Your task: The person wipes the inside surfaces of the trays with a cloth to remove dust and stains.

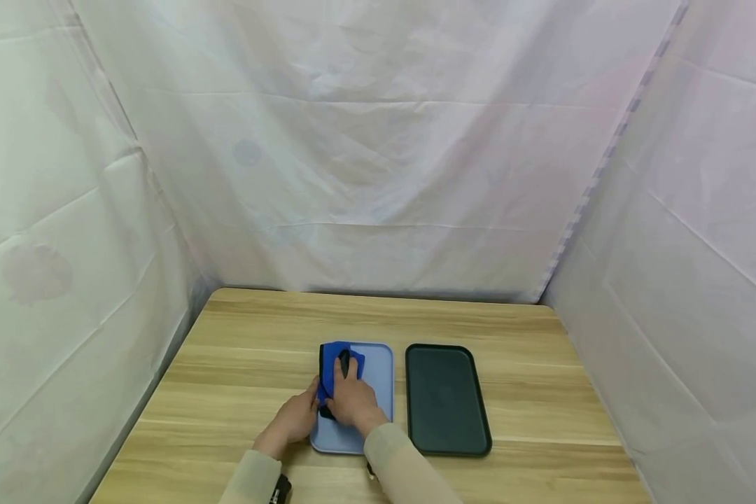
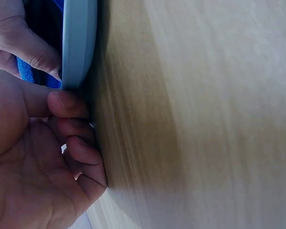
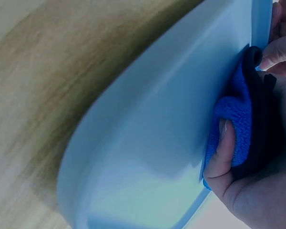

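Note:
A light blue tray (image 1: 381, 371) lies on the wooden table, with a blue cloth (image 1: 334, 357) edged in black over its left part. My right hand (image 1: 355, 400) grips the bunched cloth against the tray; in the right wrist view the thumb (image 3: 224, 152) curls over the blue pile. At the tray's left rim, my left hand (image 1: 297, 416) holds the edge. Its curled fingers (image 2: 86, 150) show in the left wrist view, fingertips right at the rim and close over the table. Part of the cloth is hidden under the right hand.
A dark green tray (image 1: 447, 399) lies just right of the light blue one, with a narrow strip of table between them. White curtains (image 1: 378, 161) enclose the wooden table (image 1: 227, 364) at the back and both sides.

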Action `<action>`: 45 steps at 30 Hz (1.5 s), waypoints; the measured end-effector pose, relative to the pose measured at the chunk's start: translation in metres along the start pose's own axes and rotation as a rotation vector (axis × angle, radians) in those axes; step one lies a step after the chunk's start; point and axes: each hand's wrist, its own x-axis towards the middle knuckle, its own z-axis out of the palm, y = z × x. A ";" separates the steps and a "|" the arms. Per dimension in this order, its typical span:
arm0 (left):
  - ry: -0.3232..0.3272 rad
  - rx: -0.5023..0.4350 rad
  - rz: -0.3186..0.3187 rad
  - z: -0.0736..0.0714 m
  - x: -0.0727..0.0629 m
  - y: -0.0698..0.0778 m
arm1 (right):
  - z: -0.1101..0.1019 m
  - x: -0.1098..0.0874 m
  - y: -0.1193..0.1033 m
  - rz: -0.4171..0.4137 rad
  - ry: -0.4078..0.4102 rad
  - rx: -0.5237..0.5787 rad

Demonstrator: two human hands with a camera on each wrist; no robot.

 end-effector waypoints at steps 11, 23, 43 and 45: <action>-0.005 -0.004 -0.005 -0.001 0.000 0.002 | 0.006 -0.006 0.000 0.012 -0.006 -0.009; -0.010 -0.006 -0.006 0.000 0.001 -0.001 | 0.007 -0.021 -0.005 0.012 0.013 -0.020; 0.016 -0.019 0.021 0.001 0.000 -0.001 | 0.016 -0.035 -0.005 -0.018 0.050 -0.025; 0.013 -0.019 0.018 0.001 0.000 -0.001 | 0.016 -0.036 -0.006 -0.016 0.047 -0.028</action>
